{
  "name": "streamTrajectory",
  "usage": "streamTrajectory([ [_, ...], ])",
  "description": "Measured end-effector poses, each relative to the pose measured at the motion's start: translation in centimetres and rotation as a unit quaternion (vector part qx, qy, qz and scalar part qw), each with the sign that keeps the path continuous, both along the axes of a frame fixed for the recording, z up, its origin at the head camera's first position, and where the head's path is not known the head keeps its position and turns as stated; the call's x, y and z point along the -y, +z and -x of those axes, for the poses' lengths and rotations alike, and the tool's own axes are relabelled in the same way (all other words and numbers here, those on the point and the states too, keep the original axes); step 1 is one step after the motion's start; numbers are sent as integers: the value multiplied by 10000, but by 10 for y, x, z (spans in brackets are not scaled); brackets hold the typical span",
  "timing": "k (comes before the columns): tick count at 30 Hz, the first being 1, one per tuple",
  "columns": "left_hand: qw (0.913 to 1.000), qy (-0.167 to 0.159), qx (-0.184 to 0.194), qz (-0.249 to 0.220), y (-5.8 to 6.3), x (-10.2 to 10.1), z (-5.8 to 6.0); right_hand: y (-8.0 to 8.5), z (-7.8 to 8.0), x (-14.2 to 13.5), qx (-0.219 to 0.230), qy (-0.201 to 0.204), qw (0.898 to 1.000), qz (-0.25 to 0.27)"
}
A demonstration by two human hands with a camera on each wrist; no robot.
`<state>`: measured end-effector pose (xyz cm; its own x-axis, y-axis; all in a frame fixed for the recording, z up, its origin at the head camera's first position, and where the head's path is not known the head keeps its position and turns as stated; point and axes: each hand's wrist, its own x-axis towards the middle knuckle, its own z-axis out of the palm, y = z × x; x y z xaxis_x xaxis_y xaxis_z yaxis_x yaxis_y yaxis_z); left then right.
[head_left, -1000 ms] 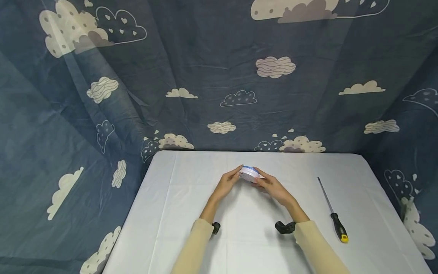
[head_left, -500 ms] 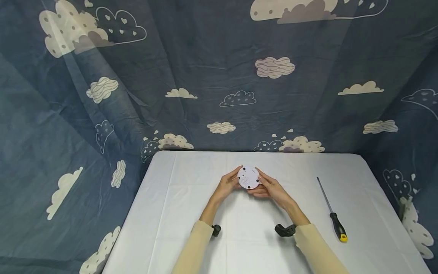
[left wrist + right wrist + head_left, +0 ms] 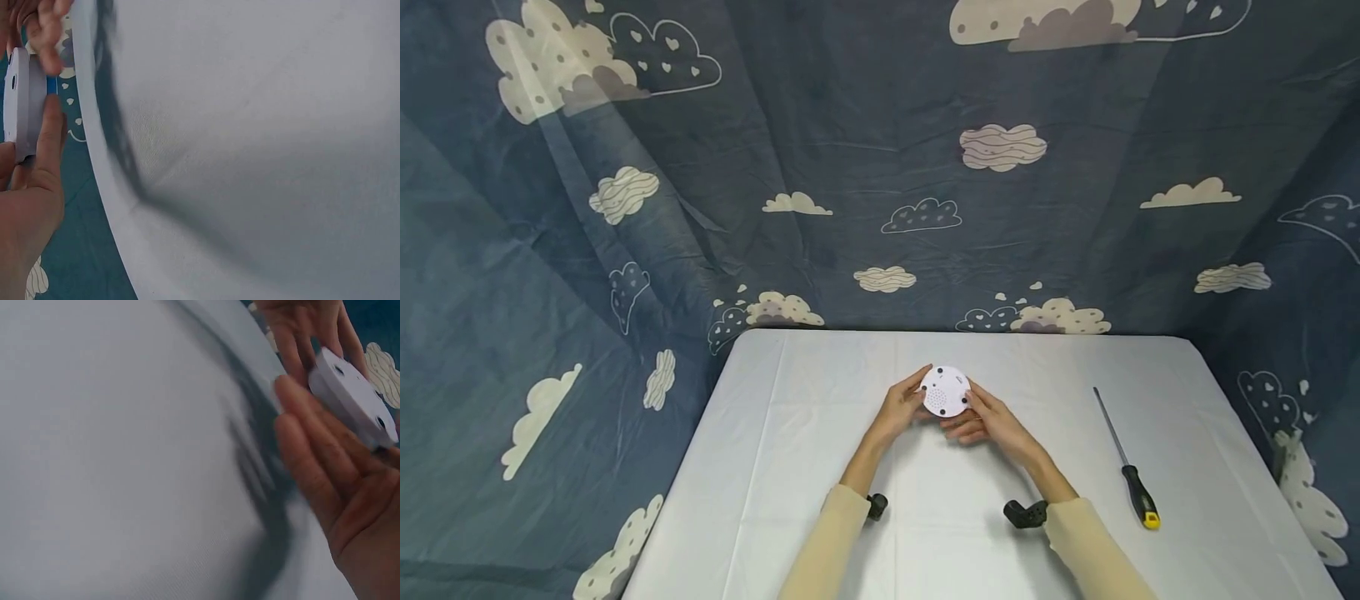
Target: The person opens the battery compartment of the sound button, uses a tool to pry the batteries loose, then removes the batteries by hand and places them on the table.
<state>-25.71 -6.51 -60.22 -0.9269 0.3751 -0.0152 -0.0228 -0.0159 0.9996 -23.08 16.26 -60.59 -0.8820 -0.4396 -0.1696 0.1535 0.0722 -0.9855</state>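
Note:
Above the table's far half, a round white plastic device (image 3: 945, 392) is held between both hands. Its flat face, with a patch of small holes and several black dots round the edge, is turned up to the head camera. My left hand (image 3: 897, 410) grips the left edge, thumb in front and fingers behind; in the left wrist view a blue strip shows behind the device (image 3: 22, 106). My right hand (image 3: 996, 421) pinches the right edge by thumb and forefinger. Its other fingers (image 3: 312, 462) extend loosely below the device.
A screwdriver (image 3: 1141, 496) with a black and yellow handle lies at the right on the white-covered table (image 3: 805, 467). Dark blue cloud-print cloth (image 3: 850, 242) hangs behind the table and along its sides. Both wrists carry black camera mounts (image 3: 1026, 514).
A second ago the device showed its side and blue band; both hands have tipped its flat dotted face up, then turned it slightly. The right hand's lower fingers have spread downward. The screwdriver stays put.

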Motion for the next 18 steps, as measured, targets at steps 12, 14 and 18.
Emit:
streamTrajectory([
  [12, 9936, -656, 214, 889, 13, 8, 6, 3, 5, -2, -1781, -77, 9774, -1133],
  [14, 9961, -474, 244, 699, 9, 5, 3, 1, 3, 1, -1822, -346, 9777, -987],
  [18, 9991, -22, 384, 205, -3, -8, -7, -8, -1, 9, -1968, -1058, 9682, -1126],
])
